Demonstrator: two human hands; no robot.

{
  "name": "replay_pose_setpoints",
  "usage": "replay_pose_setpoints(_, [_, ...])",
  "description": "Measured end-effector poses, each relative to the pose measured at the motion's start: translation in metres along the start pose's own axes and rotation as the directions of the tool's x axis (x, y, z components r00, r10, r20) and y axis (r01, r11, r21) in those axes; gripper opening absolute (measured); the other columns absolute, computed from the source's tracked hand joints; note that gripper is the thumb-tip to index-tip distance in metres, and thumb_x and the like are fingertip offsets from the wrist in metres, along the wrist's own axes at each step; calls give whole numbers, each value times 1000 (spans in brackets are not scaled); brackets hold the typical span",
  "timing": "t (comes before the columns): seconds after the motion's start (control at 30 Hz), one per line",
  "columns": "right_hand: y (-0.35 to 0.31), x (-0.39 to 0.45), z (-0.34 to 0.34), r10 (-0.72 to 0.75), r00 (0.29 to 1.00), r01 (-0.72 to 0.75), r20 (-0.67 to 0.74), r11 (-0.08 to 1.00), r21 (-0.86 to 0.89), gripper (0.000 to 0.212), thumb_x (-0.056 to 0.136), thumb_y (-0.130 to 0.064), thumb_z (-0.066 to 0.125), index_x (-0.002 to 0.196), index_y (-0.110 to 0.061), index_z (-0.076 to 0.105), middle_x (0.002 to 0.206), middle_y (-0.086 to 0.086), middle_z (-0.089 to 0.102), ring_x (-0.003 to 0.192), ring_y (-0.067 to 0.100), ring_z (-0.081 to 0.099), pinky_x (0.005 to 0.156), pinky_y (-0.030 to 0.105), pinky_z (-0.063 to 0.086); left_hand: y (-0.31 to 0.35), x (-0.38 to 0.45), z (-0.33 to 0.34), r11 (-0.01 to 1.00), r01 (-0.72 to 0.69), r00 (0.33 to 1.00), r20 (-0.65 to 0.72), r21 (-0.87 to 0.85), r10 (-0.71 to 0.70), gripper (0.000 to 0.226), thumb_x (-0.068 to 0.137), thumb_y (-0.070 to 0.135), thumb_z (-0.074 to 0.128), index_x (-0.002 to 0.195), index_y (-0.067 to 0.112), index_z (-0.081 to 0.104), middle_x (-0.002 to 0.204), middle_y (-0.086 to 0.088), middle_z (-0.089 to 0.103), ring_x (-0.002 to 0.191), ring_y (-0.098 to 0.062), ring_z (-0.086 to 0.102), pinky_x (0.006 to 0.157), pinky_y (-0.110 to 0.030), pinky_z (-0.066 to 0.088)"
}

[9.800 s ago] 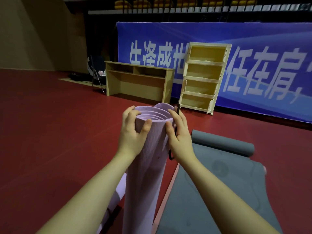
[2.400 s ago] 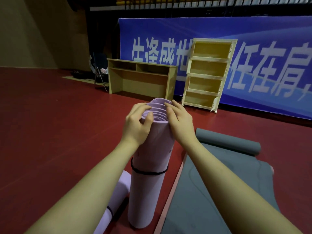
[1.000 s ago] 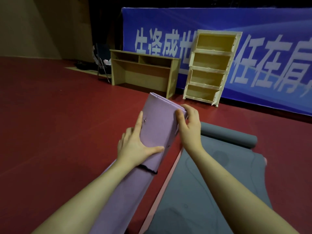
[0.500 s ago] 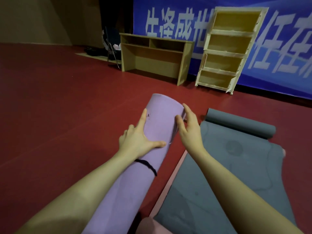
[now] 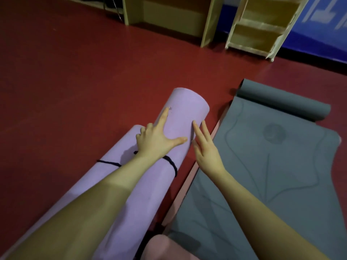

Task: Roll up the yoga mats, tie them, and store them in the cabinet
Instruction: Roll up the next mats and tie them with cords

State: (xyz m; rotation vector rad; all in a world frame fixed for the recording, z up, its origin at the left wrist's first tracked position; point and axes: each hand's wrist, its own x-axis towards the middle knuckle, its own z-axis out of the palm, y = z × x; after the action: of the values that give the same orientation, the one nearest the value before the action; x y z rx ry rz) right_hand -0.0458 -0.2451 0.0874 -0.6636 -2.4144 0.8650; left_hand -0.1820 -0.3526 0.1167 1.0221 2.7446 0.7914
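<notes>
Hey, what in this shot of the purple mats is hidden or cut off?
Head view:
- Black tie: middle hidden under the left hand and forearm.
- Second purple roll: mostly behind the near purple roll.
- Shelf cabinet: top cut off by the frame edge.

floor (image 5: 75,72): dark red | wooden desk (image 5: 169,14) | open shelf unit (image 5: 261,29) | blue banner (image 5: 319,34)

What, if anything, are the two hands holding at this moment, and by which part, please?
Nothing is gripped. The left hand rests flat, fingers spread, on the upper part of the rolled purple mat, above its black tie. The right hand is open beside it.
</notes>
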Motion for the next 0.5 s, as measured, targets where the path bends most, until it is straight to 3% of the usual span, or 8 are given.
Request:
replay_pose_setpoints(0.13, [35, 1, 24, 110, 994, -111, 16, 991, 76, 53, 103, -22, 38, 144, -46, 16, 160, -9, 2, 104, -40, 23, 79, -10, 24, -11, 23, 40, 1000, -31, 996, 82, -6, 31, 95, 69, 79, 54, 144, 56, 0, 128, -13, 53, 118, -39, 46, 96, -44, 38])
replay_pose_setpoints(0.2, [53, 1, 34, 173, 983, -180, 62, 977, 113, 52, 103, -28, 38, 147, -45, 15, 161, -11, 1, 122, -22, 33, 86, -6, 23, -16, 32, 60, 999, -33, 992, 120, -8, 34, 92, 71, 78, 53, 144, 54, 3, 132, -12, 52, 119, -40, 45, 98, -44, 37])
replay_pose_setpoints(0.27, [69, 1, 45, 217, 970, -230, 112, 966, 116, 53, 103, -33, 37, 148, -45, 13, 160, -12, -1, 132, 1, 38, 95, 7, 26, -22, 38, 81, 1000, -22, 987, 157, 4, 21, 89, 74, 76, 52, 145, 54, 5, 131, -13, 53, 119, -40, 45, 99, -45, 37])
replay_pose_setpoints(0.4, [101, -2, 69, 276, 934, -295, 228, 954, 52, 51, 103, -37, 34, 149, -43, 15, 161, -7, 2, 140, 10, 30, 103, 22, 27, -46, 41, 118, 998, -29, 976, 217, 50, 17, 76, 83, 67, 51, 147, 46, 16, 130, -12, 52, 119, -38, 47, 98, -43, 40])
replay_pose_setpoints(0.5, [117, -16, 89, 277, 851, -293, 447, 956, -36, 47, 104, -38, 31, 150, -40, 20, 161, -6, 3, 145, 14, 19, 111, 25, 20, -68, 21, 144, 964, -156, 954, 287, 216, 90, 60, 94, 47, 46, 149, 35, 24, 140, -9, 43, 121, -35, 43, 96, -42, 40])
